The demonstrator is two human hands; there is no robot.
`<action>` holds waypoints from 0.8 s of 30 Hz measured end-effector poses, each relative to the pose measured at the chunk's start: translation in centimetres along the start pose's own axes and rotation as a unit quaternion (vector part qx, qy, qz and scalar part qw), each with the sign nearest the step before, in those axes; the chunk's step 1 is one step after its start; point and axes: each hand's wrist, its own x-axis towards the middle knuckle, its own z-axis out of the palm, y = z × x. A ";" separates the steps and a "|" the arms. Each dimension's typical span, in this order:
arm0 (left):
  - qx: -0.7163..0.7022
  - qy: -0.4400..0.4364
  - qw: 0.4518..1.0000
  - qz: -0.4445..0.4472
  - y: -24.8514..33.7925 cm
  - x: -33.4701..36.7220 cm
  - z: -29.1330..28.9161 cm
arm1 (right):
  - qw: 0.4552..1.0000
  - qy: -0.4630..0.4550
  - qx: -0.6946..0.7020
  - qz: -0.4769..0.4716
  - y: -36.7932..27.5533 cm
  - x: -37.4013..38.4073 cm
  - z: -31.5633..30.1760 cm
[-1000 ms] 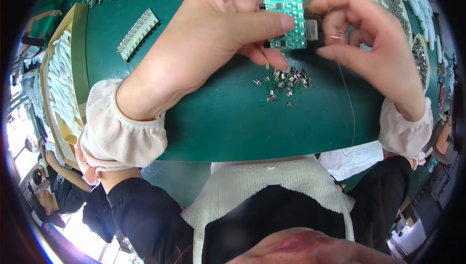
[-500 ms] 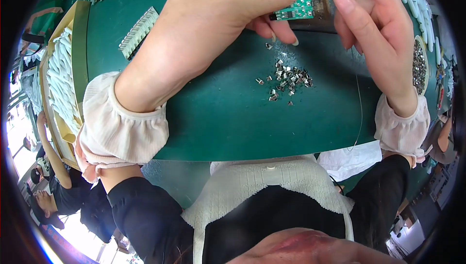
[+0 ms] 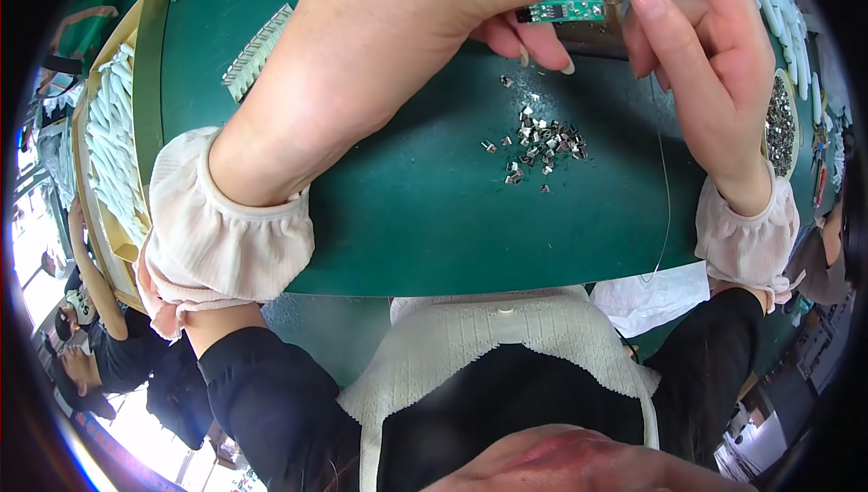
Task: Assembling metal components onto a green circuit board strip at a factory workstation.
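Observation:
My left hand (image 3: 398, 40) is closed on a green circuit board (image 3: 579, 7) at the top of the view, the thumb lying over its upper face. Part of the board is hidden behind that hand and cut off by the view's edge. Across from it, my right hand (image 3: 714, 67) pinches a thin silver solder wire (image 3: 669, 186). The wire's short end points left at the board's right edge; whether it touches, I cannot tell. Its long tail hangs from the hand past the table's front edge. Below both hands lies a loose pile of small shiny metal clips (image 3: 548, 141).
A strip of joined pale boards (image 3: 257, 53) lies left of my forearm. Beyond it stands a yellow box (image 3: 149, 67) full of pale sticks. A dish of small metal parts (image 3: 779, 126) sits at the right. White cloth (image 3: 653, 298) hangs by my lap. Other people sit at left.
My left hand and the circuit board have shifted slightly right and up, so less of the board shows. My right hand has stayed nearly in place with the solder wire.

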 end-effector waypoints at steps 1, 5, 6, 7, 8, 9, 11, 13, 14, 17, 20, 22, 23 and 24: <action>0.000 0.001 1.000 0.000 0.0 -0.1 0.0 | 1.000 -0.008 -0.012 -0.022 0.0 -0.1 0.1; 0.003 -0.001 1.000 0.011 0.0 -0.3 -0.1 | 0.993 -0.025 -0.005 -0.114 3.2 0.5 -0.9; 0.002 0.000 1.000 0.011 -0.1 -0.2 -0.1 | 0.993 -0.021 -0.007 -0.114 3.2 0.6 -0.8; 0.002 -0.002 1.000 0.010 0.0 -0.2 0.0 | 0.993 -0.017 -0.009 -0.115 3.3 0.6 -0.8; 0.003 0.006 1.000 0.010 0.0 -0.2 0.1 | 0.993 -0.015 -0.009 -0.114 3.4 0.7 -0.9; 0.004 0.014 1.000 0.012 0.1 -0.2 0.2 | 0.993 -0.024 -0.004 -0.116 3.4 0.7 -0.9; 0.004 0.010 1.000 0.016 0.0 -0.3 0.3 | 0.992 -0.030 0.000 -0.120 3.3 0.5 -1.0; 0.005 0.008 1.000 0.021 0.0 -0.2 0.1 | 0.995 -0.029 0.009 -0.097 3.0 0.4 -1.3; 0.013 0.001 1.000 0.024 -0.1 -0.2 0.0 | 0.995 -0.027 0.009 -0.098 2.7 0.3 -1.6; 0.016 -0.004 1.000 0.019 -0.2 0.1 -0.3 | 0.998 -0.052 0.002 -0.047 1.9 0.3 -3.1; 0.010 -0.017 1.000 -0.004 0.1 -0.1 -0.2 | 0.975 -0.161 -0.150 -0.038 2.3 -0.1 -4.0; 0.008 -0.022 0.999 -0.023 0.2 -0.1 -0.3 | 0.930 -0.229 -0.277 -0.075 2.3 -0.6 -4.2; 0.004 -0.026 0.999 -0.036 0.1 -0.1 -0.3 | 0.914 -0.252 -0.301 -0.105 2.7 -0.9 -3.8; 0.001 -0.034 0.998 -0.047 0.2 -0.1 -0.2 | 0.914 -0.251 -0.301 -0.105 3.2 -1.2 -3.5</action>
